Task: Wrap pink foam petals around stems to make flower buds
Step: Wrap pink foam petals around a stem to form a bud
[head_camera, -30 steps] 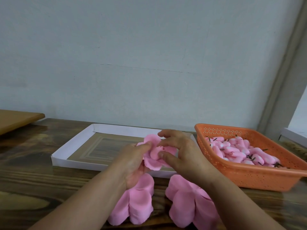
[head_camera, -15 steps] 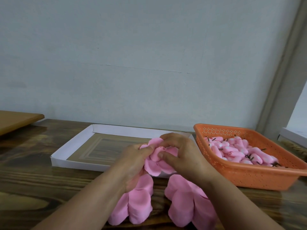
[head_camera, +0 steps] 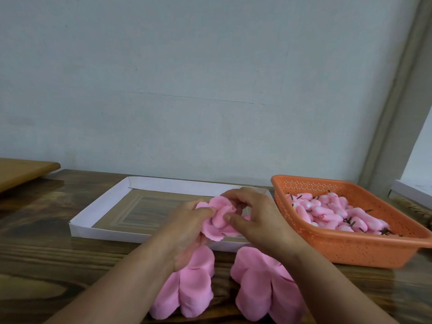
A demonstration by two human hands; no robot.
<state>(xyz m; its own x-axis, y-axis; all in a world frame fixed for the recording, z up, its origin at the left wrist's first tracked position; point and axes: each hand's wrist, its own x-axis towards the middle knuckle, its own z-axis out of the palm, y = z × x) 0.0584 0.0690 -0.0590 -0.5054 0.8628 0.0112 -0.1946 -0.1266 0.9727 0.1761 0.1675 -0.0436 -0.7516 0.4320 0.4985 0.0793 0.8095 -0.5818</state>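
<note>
Since 1 s ago both hands have closed in tighter on the pink foam petal piece [head_camera: 219, 220] — its petals now bunch up more, rolled inward at the centre. Left hand [head_camera: 187, 230] pinches the piece's left side, thumb on top, fingers curled beneath. Right hand [head_camera: 254, 218] grips the right side w/ thumb low and forefinger arched over the top. Stem not visible inside the foam. Piece is held above the near right corner of the white cardboard tray [head_camera: 98, 211].

Two flat petal cut-outs lie on the wooden table [head_camera: 46, 265] near the viewer: left cut-out [head_camera: 189, 286] partly under the left wrist, right cut-out [head_camera: 261, 284] partly under the right forearm — apart from each other.

Orange plastic basket [head_camera: 350, 249] sits right of the tray, w/ finished pink buds [head_camera: 336, 211] and dark stems piled inside. Far left, a light wood board [head_camera: 21, 169] edge.
</note>
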